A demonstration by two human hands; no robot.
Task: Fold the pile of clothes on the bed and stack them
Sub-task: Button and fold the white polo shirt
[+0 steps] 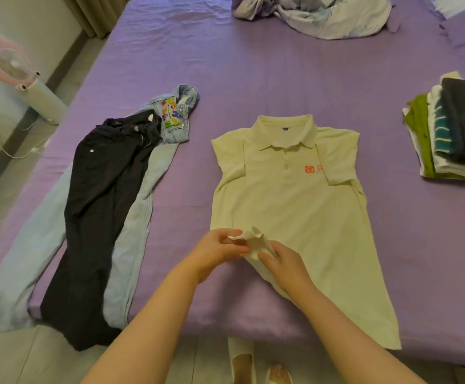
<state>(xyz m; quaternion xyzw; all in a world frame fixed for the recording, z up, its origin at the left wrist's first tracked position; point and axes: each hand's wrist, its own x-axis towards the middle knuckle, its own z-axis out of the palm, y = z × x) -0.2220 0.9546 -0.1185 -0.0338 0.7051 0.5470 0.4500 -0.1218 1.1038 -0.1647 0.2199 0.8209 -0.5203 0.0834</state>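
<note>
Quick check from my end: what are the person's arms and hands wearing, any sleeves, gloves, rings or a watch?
Nothing shows on either. The left hand and right hand are bare, with no gloves, and no rings are visible on the fingers. Both forearms are bare to the frame edge: no sleeves, watch or bracelet in view.

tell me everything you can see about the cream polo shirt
The cream polo shirt lies front up on the purple bed sheet, collar away from the person, both short sleeves folded inward over the chest. It looks like soft knit cotton, with a buttoned placket and an orange house logo partly hidden by one sleeve. The left hand and right hand pinch its near left hem corner, lifting it. The other hem corner reaches the bed's edge.
</note>
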